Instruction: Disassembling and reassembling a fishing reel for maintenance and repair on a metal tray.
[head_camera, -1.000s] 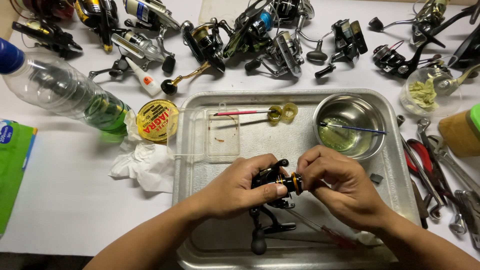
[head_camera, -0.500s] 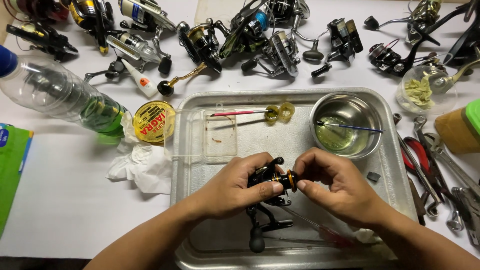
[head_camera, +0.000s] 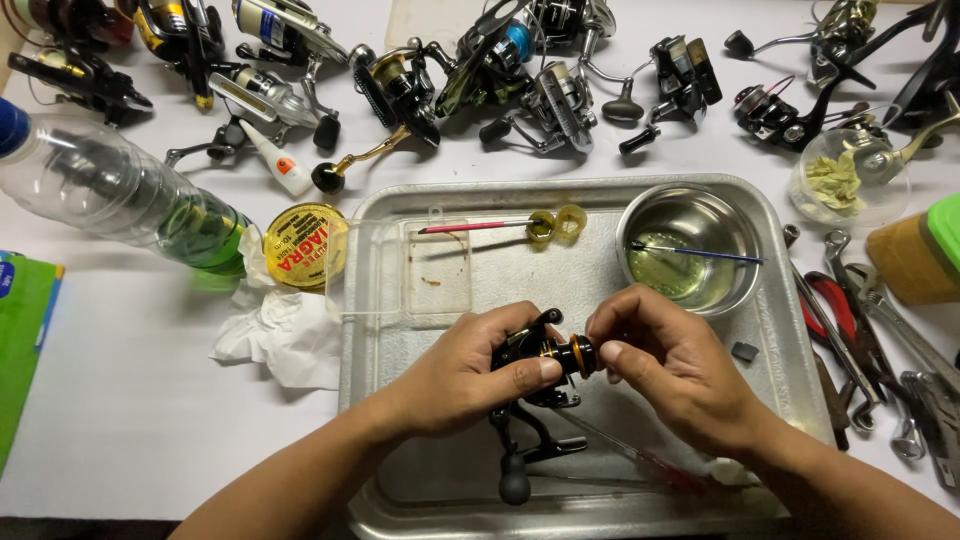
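The left hand has its grip clamped around the body of a black fishing reel, thumb pressed on the near side and fingers curled over the far side, holding it just above the metal tray. From that grip the reel's handle arm runs toward the person and ends in a dark knob lying low over the tray. The reel's long axis runs sideways, left to right: its gold-trimmed end points away from the left grip and straight into the right hand. There the thumb and forefinger are pinched together on that end, the remaining fingers folded above. Both hands touch the reel, the right one nearer the gold-trimmed end, the left carrying the weight. Beyond the right grip, farther from the person, a steel bowl of yellowish liquid with a thin brush across it stands in the tray. To the right of it, pliers and wrenches lie on the desk.
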